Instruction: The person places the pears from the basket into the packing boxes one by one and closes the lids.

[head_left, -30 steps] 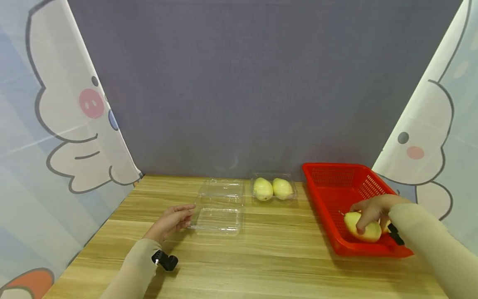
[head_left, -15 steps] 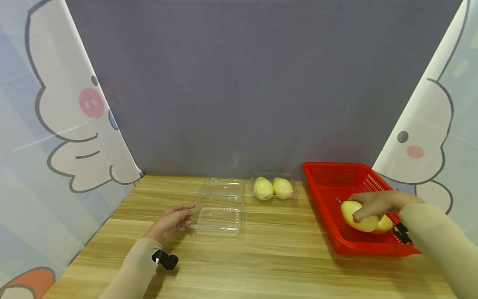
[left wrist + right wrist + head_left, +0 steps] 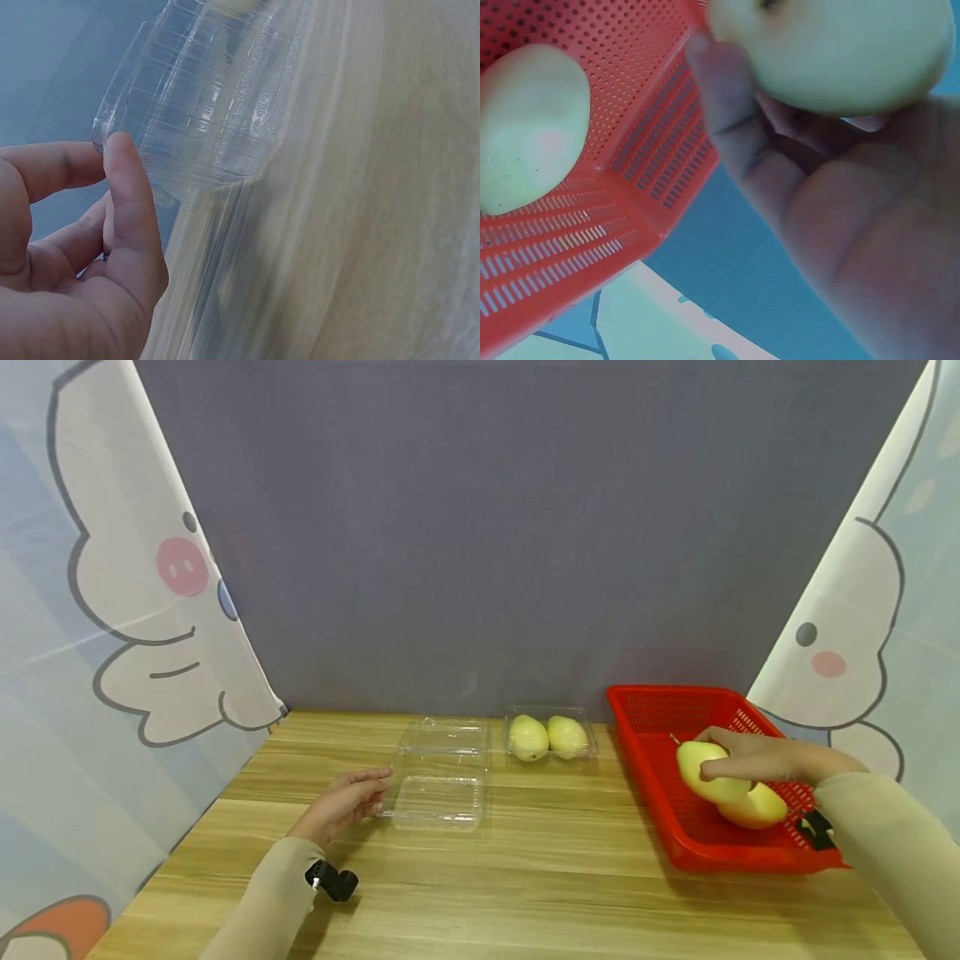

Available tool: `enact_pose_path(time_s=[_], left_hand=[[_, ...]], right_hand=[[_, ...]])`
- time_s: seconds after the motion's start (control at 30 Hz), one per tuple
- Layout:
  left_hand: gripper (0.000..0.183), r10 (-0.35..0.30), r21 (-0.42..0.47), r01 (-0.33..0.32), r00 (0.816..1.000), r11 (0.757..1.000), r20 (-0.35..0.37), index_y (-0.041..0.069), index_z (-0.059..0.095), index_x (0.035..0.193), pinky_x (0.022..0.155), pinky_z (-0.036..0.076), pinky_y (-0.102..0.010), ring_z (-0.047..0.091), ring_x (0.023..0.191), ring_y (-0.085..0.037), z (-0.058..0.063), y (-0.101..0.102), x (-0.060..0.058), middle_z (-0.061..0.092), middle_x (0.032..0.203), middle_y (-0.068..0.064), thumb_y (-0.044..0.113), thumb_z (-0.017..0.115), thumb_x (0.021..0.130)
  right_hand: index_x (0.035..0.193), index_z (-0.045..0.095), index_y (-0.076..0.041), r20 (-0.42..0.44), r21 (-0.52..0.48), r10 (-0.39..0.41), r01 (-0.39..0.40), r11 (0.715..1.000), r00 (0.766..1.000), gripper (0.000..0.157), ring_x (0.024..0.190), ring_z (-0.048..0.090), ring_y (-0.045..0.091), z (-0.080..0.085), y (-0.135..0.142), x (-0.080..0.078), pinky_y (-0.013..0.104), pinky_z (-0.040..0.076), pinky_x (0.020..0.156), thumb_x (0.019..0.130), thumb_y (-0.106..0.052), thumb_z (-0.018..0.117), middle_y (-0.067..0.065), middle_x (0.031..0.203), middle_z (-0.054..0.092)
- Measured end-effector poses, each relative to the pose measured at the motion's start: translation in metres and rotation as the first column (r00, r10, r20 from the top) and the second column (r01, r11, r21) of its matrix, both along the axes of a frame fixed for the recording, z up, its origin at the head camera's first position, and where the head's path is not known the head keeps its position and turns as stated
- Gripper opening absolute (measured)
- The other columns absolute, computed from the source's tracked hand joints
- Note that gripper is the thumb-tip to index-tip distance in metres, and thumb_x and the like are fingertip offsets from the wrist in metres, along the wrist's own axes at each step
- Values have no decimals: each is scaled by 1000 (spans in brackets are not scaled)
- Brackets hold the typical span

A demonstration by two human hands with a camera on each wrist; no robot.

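Note:
My left hand (image 3: 347,803) pinches the near left edge of an open, clear plastic clamshell box (image 3: 438,818) on the table; the left wrist view shows thumb and forefinger at the rim (image 3: 112,124). Over the red plastic basket (image 3: 651,793) at the right, my right hand (image 3: 761,756) grips a yellow-green pear (image 3: 697,768), thumb on the near side and stem pointing left. Below it, a second pear (image 3: 759,810) lies in the basket. The right wrist view shows the held pear (image 3: 840,52) raised apart from the lying pear (image 3: 529,131).
Behind and right of the open box stands another clear box (image 3: 588,718) with two pears (image 3: 528,739) in it. A grey cloth (image 3: 465,543) hangs along the back edge of the wooden table (image 3: 465,902). Printed cartoon curtains (image 3: 135,568) flank both sides.
My right hand has lifted the pear up and slightly left, so more of the pear beneath shows. The left hand and open box have stayed in place.

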State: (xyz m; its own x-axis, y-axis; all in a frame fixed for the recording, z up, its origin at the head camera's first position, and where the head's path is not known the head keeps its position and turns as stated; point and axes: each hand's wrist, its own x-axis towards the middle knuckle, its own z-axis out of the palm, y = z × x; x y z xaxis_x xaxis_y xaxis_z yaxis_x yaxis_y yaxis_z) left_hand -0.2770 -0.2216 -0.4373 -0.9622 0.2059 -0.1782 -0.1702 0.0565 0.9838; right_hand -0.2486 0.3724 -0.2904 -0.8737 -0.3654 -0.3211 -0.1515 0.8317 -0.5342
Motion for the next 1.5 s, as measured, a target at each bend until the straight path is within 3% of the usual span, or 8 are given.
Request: enact_pose_path(time_s=[0.27,0.63,1.23,1.5], left_hand=[[47,11,1,-11,1000,1000,4,-11,40,147,71,55,-19,54,83,-9,0,1,1,50,126,-16,6,50,105],[48,2,8,-2,1000,1000,4,-11,38,148,70,55,-18,54,82,-8,0,1,1,51,119,-13,8,51,105],[48,2,11,-3,1000,1000,9,-10,39,148,70,55,-18,53,80,-7,2,-1,1,53,106,-9,8,49,105],[47,17,6,-17,1000,1000,8,-11,40,147,71,55,-18,54,82,-8,3,0,2,53,116,-13,8,50,105]], right_hand=[[130,48,-7,-199,49,26,-17,999,980,46,92,55,21,7,-17,5,37,45,77,96,-36,59,2,99,59],[128,51,-14,-366,63,46,-24,998,930,47,86,56,17,8,-44,6,38,47,76,94,-42,65,-1,99,59],[130,50,-11,-397,-46,84,-111,993,914,49,83,55,17,10,-98,4,35,49,72,92,-36,68,-1,95,58],[129,51,-11,-389,-121,76,-133,984,918,47,82,57,18,6,-118,1,35,52,71,92,-33,70,1,98,59]])
